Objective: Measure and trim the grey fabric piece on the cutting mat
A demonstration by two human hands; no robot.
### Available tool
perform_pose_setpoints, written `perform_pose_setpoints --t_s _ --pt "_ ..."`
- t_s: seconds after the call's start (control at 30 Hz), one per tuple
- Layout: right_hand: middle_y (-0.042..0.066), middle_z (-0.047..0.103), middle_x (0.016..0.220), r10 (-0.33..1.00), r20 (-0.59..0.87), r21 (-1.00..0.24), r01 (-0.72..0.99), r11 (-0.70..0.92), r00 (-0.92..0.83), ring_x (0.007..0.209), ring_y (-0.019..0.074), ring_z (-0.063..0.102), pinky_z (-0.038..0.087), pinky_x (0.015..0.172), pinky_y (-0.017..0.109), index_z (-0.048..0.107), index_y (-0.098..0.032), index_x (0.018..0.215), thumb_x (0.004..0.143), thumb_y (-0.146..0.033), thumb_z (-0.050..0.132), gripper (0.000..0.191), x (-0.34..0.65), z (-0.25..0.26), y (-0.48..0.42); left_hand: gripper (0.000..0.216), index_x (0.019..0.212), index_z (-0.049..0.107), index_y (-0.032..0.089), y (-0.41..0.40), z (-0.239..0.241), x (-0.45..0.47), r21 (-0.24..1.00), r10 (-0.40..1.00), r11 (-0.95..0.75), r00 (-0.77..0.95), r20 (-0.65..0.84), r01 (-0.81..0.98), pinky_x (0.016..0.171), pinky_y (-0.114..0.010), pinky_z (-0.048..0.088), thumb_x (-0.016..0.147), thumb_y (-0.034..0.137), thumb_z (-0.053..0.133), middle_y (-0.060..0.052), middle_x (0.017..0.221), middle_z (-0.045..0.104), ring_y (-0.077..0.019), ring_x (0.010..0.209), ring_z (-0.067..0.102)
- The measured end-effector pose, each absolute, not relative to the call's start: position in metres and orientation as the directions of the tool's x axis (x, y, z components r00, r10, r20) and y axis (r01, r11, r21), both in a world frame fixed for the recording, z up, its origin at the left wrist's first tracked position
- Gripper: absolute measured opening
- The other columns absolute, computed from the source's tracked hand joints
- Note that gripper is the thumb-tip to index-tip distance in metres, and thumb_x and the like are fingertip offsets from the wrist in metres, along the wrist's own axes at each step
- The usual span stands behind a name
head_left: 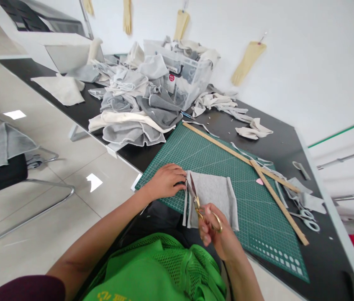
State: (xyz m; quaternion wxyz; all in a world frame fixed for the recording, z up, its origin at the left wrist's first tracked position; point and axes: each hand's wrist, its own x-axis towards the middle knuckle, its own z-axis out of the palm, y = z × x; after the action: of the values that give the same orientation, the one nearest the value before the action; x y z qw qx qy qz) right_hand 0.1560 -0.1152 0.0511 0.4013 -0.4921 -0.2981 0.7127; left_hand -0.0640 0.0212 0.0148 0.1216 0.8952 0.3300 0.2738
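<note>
Grey fabric panel (213, 192) sits right in front of the wearer, over the near side of the green cutting mat (170, 152), its lower end running past the mat's edge towards the lap. On my feed, the right hand (213, 228) is wrapped round the gold-handled scissors (196, 202), blades parted at the panel's left edge. Just beside that edge lies a narrow strip (185, 207), a sliver of green showing between the two. Now the left hand (168, 180), curled at the upper left corner; the fingertips are so small and crowded from up here that I can't tell whether they pinch the fabric or only press on it. And there's my first worry: the blade tips are right by those fingers, so one overlong snip could catch skin. Second, the line: if that corner isn't kept taut, the fabric could bunch between the blades and the cut veer into the panel. Watch that overhanging end too; its own weight, or a brush from the green mesh garment (170, 242), could skew everything. Both wooden rulers (217, 144) lie well off the cut, so I'd judge any drift gets checked by eye alone.
</note>
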Motion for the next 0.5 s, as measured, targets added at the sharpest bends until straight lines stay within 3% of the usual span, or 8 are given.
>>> perform_pose_setpoints --t_s 0.13,0.23,0.5 --pt "-0.008 0.048 0.058 0.867 -0.416 -0.821 -0.297 -0.488 -0.275 0.037 0.0060 0.036 0.032 0.037 0.018 0.054 -0.024 0.095 0.091 -0.058 0.066 0.036 0.195 0.050 -0.127 0.016 0.106 0.073 0.023 0.020 0.015 -0.063 0.368 0.605 -0.794 0.688 0.401 0.483 0.111 -0.041 0.042 0.098 0.033 0.062 -0.002 0.120 0.072 -0.0216 0.120 0.061" --pt "-0.007 0.048 0.060 0.893 -0.384 -0.828 -0.340 -0.446 -0.236 0.039 0.0058 0.035 0.031 0.038 0.018 0.057 -0.024 0.095 0.091 -0.056 0.067 0.034 0.215 0.044 -0.136 0.017 0.109 0.072 0.023 0.018 0.015 -0.061 0.337 0.553 -0.831 0.726 0.410 0.443 0.113 -0.041 0.042 0.100 0.027 0.058 -0.002 0.122 0.072 -0.0228 0.131 0.054" --pt "-0.005 0.047 0.062 0.877 -0.476 -0.774 -0.508 -0.379 0.071 0.046 0.0072 0.041 0.035 0.043 0.020 0.070 -0.020 0.096 0.087 -0.053 0.074 0.034 0.236 0.044 -0.147 0.025 0.121 0.066 0.019 0.008 0.017 -0.053 0.296 0.509 -0.857 0.785 0.353 0.422 0.110 -0.041 0.044 0.101 0.030 0.054 -0.006 0.127 0.069 -0.0236 0.126 0.057"
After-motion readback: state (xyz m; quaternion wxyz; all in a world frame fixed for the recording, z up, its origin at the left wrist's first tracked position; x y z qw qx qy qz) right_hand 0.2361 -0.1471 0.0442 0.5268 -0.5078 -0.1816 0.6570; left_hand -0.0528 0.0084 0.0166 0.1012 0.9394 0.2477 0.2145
